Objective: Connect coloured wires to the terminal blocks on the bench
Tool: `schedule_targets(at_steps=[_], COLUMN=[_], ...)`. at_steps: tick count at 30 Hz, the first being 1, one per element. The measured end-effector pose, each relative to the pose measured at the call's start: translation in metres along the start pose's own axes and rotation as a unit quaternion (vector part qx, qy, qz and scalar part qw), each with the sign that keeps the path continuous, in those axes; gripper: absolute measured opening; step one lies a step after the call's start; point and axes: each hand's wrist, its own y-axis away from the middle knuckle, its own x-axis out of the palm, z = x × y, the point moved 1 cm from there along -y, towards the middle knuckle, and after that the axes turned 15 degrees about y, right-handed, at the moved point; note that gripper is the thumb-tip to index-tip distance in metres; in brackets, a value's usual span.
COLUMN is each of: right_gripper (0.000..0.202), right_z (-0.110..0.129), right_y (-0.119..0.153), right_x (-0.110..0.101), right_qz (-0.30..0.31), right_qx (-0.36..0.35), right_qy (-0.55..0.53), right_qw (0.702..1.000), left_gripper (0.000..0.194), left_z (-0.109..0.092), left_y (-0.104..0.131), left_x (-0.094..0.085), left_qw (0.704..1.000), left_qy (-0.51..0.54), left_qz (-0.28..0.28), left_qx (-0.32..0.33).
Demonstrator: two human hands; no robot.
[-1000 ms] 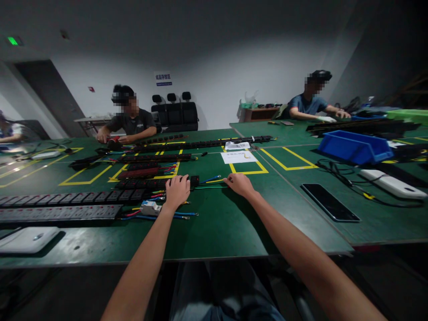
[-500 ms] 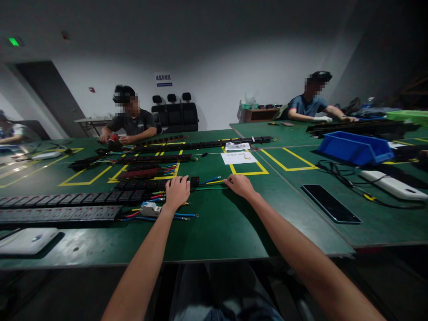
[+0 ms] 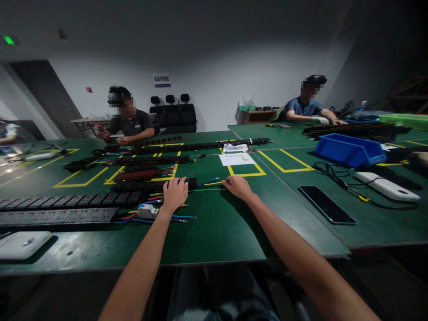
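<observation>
My left hand is wrapped over the right end of a black socket strip that lies on the green table. Blue, yellow and green wires come out of that end. With closed fingers, my right hand pinches the far end of the green wire; the yellow wire also reaches these fingers. A blue wire with a metal lug lies loose just above. Below my left hand rests a small white-grey circuit breaker, attached to the wires of another socket strip.
A phone, a white power bank with black cable and a blue bin are on the right. Paper sheets and more strips lie ahead. Two co-workers sit across the table, another person at far left.
The view has shifted slightly right. Both my hands keep their places on the strip and wire. The co-worker at left has raised the red tool in one hand.
</observation>
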Motion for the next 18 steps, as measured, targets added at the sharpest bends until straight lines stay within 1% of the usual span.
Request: schedule_targets(at_steps=[7,12,18], right_gripper=[0.039,0.038,0.037], right_z=[-0.0008,-0.0006,-0.0003], right_y=[-0.0008,-0.0011,-0.0009], right_x=[0.0009,0.0013,0.0019], right_qz=[-0.003,0.008,-0.001], right_qx=[0.001,0.0,0.004], right_qy=[0.0,0.001,-0.001], right_qw=[1.0,1.0,1.0], left_gripper=[0.044,0.043,0.043], left_z=[-0.0006,-0.0036,-0.0027], left_y=[0.0007,0.0021,0.0017], left_x=[-0.0003,-0.0016,-0.0009], left_qw=[1.0,1.0,1.0], left_qy=[-0.004,-0.006,-0.003], left_qz=[-0.002,-0.013,-0.011], left_qx=[0.005,0.001,0.001])
